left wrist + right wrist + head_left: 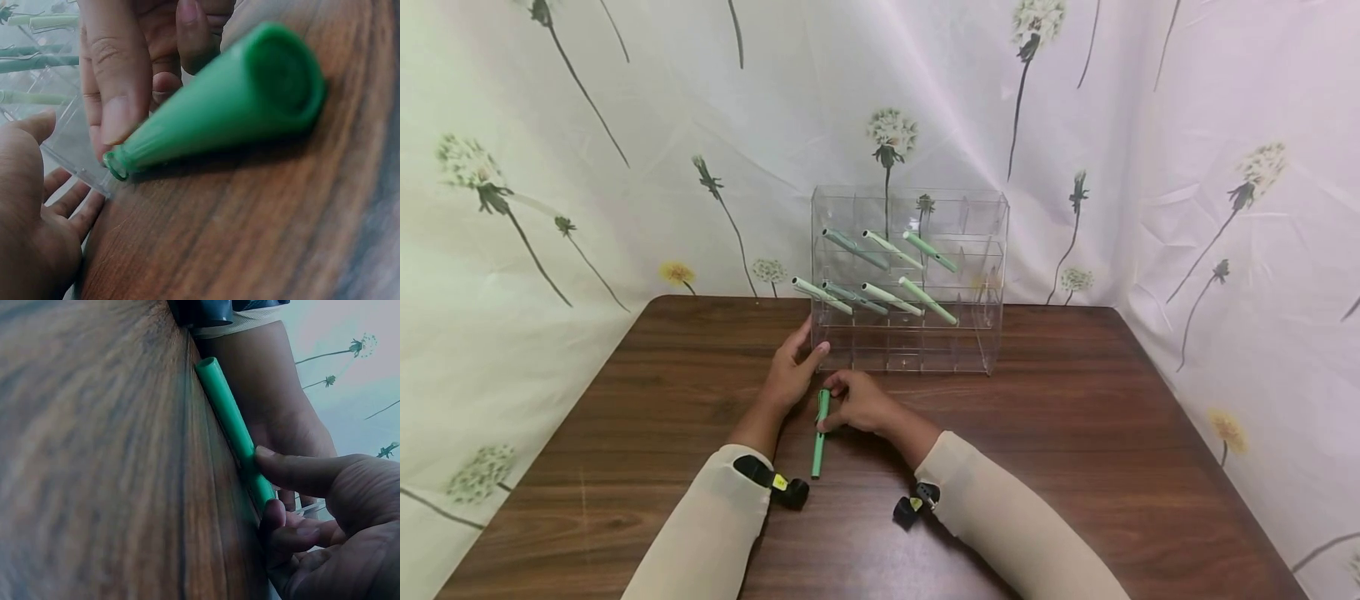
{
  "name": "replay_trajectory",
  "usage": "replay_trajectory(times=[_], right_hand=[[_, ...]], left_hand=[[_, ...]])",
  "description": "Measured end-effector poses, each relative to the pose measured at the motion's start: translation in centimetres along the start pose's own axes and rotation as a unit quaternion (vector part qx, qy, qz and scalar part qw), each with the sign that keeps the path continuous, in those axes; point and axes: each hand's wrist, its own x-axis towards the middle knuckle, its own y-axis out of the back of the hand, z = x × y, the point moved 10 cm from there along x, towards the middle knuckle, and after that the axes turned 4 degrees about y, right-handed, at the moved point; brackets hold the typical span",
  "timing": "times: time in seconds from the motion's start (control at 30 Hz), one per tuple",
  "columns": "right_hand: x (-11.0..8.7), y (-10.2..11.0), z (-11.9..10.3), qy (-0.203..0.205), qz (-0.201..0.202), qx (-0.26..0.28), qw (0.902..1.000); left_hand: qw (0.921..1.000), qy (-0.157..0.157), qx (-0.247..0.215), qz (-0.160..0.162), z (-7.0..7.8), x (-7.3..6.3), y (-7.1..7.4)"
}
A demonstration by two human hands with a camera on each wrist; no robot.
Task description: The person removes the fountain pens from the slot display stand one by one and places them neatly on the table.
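Observation:
A green pen (817, 454) with a clip lies on the brown tabletop, pointing towards a clear acrylic rack (940, 360). My right hand (867, 404) pinches this pen between thumb and fingers near its clip end. In the right wrist view, the thumb presses on the green barrel (226, 412). At the rack's lower left corner is my left hand (788, 375), its fingers extended along the side and its thumb towards the front. The left wrist view shows these fingers (81, 209) right beside the clear wall, with nothing gripped.
Two rows of the rack hold several pens in green shades, among them a grey-green pen (853, 248) and a light green pen (928, 301), slanting out. A curtain with dandelion prints (760, 125) hangs behind the table (1075, 417).

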Motion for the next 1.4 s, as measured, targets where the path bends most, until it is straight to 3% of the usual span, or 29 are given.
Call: replay_trajectory(times=[0.4, 1.4], right_hand=[[-0.20, 0.09, -0.35, 0.008, -0.005, -0.020, 0.9998], [-0.25, 0.18, -0.24, 0.009, -0.007, 0.001, 0.9999]], left_hand=[[0.9999, 0.002, 0.014, 0.001, -0.08, -0.06, 0.06], [0.9999, 0.007, -0.007, -0.009, 0.21, -0.41, -0.14]])
